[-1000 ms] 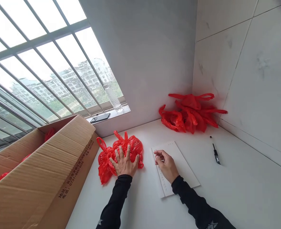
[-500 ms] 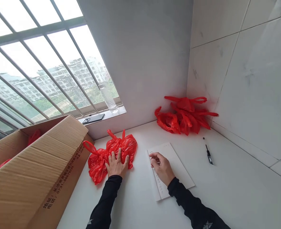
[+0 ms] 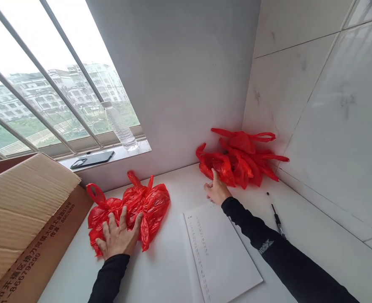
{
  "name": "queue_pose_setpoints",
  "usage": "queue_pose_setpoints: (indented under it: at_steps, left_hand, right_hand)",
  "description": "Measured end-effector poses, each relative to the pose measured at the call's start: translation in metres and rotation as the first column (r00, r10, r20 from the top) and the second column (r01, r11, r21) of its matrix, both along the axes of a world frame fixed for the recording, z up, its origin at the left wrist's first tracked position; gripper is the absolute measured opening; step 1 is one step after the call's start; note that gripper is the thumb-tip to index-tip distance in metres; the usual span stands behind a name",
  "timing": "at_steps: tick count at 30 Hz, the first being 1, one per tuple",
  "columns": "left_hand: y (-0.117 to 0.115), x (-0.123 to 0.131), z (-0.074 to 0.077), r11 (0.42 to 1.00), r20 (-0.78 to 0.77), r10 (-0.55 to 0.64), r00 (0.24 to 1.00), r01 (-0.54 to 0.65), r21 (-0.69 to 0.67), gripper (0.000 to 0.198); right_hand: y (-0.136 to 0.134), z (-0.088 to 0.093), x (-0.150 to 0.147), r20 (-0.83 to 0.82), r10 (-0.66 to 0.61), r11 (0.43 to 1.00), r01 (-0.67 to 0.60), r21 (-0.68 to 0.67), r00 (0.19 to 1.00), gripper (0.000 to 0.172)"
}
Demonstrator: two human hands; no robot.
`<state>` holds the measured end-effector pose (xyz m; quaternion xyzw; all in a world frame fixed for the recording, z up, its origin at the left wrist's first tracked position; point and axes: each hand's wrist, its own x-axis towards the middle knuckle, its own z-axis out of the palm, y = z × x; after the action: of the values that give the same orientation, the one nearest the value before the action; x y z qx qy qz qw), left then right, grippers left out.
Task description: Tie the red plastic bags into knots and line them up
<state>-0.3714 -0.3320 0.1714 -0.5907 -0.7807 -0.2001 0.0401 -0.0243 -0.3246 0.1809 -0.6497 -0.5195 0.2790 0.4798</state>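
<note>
Red bags (image 3: 154, 206) sit beside a carton (image 3: 25, 229) printed "86679299".

Around the notepad (image 3: 220, 256), carrier bags (image 3: 156, 210) are lying at ten o'clock, a cardboard carton (image 3: 22, 206) sitting beyond at nine, further carrier bags (image 3: 241, 158) lying at twelve and a pen (image 3: 277, 219) at two. On the windowsill (image 3: 144, 146), a water bottle (image 3: 121, 128) is standing at a smartphone's (image 3: 94, 160) two o'clock.
</note>
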Motion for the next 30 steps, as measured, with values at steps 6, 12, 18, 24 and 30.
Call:
queue_pose_setpoints:
  at_steps: [6,12,18,24,30]
  left_hand:
    - [0.023,-0.002,-0.007,0.977,-0.091,-0.185,0.979,0.193,0.093,0.068]
    - [0.035,-0.004,-0.018,0.957,-0.156,-0.283,0.946,0.289,0.013,0.060]
    - [0.043,-0.002,-0.015,0.899,-0.174,-0.288,0.942,0.329,0.290,0.054]
    - [0.007,0.015,-0.004,0.605,0.040,-0.590,0.806,0.408,0.684,0.020]
    - [-0.056,0.063,0.002,0.810,0.877,-0.422,-0.229,0.339,0.478,0.045]
  right_hand:
    - [0.031,-0.005,-0.001,0.174,0.027,0.998,-0.016,-0.063,0.984,0.033]
    - [0.016,0.002,-0.002,0.339,0.063,0.998,-0.050,-0.047,0.939,0.028]
    - [0.018,0.013,-0.001,0.244,0.003,1.000,-0.009,0.025,0.970,0.012]
    - [-0.006,0.042,-0.037,0.017,0.011,0.982,-0.014,0.189,1.000,0.026]
    - [-0.091,0.042,-0.136,0.106,0.225,0.916,-0.247,0.315,0.969,0.021]
